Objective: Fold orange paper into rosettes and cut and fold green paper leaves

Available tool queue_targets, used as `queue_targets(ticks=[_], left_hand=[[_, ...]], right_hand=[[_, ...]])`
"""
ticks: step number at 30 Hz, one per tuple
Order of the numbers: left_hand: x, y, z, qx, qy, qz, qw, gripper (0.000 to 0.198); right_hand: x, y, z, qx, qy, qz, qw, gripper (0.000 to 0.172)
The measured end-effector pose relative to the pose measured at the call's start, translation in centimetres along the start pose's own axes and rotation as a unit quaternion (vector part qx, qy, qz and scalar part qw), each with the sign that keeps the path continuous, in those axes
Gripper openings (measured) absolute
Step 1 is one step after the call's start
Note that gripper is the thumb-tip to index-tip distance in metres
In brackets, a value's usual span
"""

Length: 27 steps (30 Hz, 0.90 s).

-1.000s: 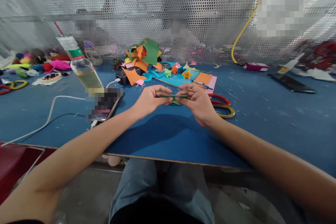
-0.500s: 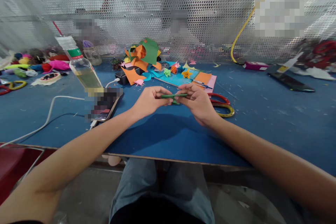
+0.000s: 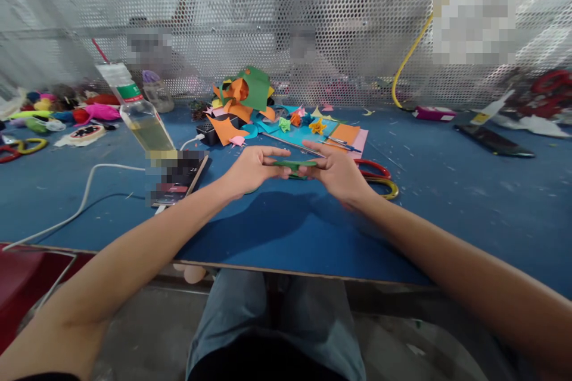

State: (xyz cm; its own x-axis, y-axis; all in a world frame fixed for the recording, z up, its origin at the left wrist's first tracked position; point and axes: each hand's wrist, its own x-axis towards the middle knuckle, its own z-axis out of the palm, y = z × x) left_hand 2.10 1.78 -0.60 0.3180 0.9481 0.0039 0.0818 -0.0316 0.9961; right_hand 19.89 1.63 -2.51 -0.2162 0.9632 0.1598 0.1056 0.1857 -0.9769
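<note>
A small piece of green paper [image 3: 295, 164] is held between my two hands, above the blue table [image 3: 268, 232]. My left hand [image 3: 254, 171] pinches its left end between thumb and fingers. At the right end, my right hand [image 3: 337, 174] grips the paper with thumb and fingers, its index finger raised off it. The paper looks folded, with a lower layer showing under the fingertips. Scissors with red and yellow handles [image 3: 379, 180] lie just right of my right hand, partly hidden by it.
Behind my hands lie paper scraps [image 3: 255, 88], small folded paper flowers [image 3: 317, 125], and a pen [image 3: 344, 144]. To the left are a phone [image 3: 181, 178] with a white cable and a leaning bottle [image 3: 143, 116]. A dark phone [image 3: 494, 140] lies at the right.
The green paper has tilted and its layers look wider apart. The upper fingers of both hands have lifted and straightened somewhat.
</note>
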Motion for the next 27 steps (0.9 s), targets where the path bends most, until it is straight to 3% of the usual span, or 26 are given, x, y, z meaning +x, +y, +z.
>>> queue_targets(ticks=[4, 9, 14, 17, 19, 22, 24, 27], left_hand=[[0.2, -0.1, 0.0, 0.004, -0.013, -0.023, 1.0, 0.034], [0.3, -0.7, -0.3, 0.048, -0.011, 0.0, 0.999, 0.03], [0.0, -0.5, -0.9, 0.194, 0.036, 0.135, 0.971, 0.023], [0.0, -0.4, -1.0, 0.218, 0.013, 0.149, 0.964, 0.022], [0.1, -0.6, -1.1, 0.201, 0.011, 0.138, 0.97, 0.018], [0.3, -1.0, -1.1, 0.19, 0.023, 0.131, 0.973, 0.015], [0.3, -1.2, -0.9, 0.18, 0.026, 0.123, 0.976, 0.014], [0.2, -1.3, -0.5, 0.156, 0.025, 0.108, 0.981, 0.012]], right_hand=[[0.5, 0.2, -0.4, -0.018, -0.026, 0.01, 0.999, 0.061], [0.7, 0.8, -0.5, -0.054, -0.042, -0.021, 0.997, 0.052], [0.8, 1.8, -0.9, -0.078, -0.052, -0.059, 0.994, 0.049], [0.7, 2.1, -1.0, -0.123, -0.046, -0.113, 0.985, 0.052], [0.4, 1.9, -1.0, -0.223, -0.004, -0.215, 0.951, 0.051], [0.0, 1.2, -1.0, -0.404, -0.002, -0.37, 0.837, 0.041], [-0.3, 0.9, -0.9, -0.473, -0.032, -0.402, 0.783, 0.037], [-0.3, 1.0, -0.6, -0.506, -0.049, -0.387, 0.769, 0.037]])
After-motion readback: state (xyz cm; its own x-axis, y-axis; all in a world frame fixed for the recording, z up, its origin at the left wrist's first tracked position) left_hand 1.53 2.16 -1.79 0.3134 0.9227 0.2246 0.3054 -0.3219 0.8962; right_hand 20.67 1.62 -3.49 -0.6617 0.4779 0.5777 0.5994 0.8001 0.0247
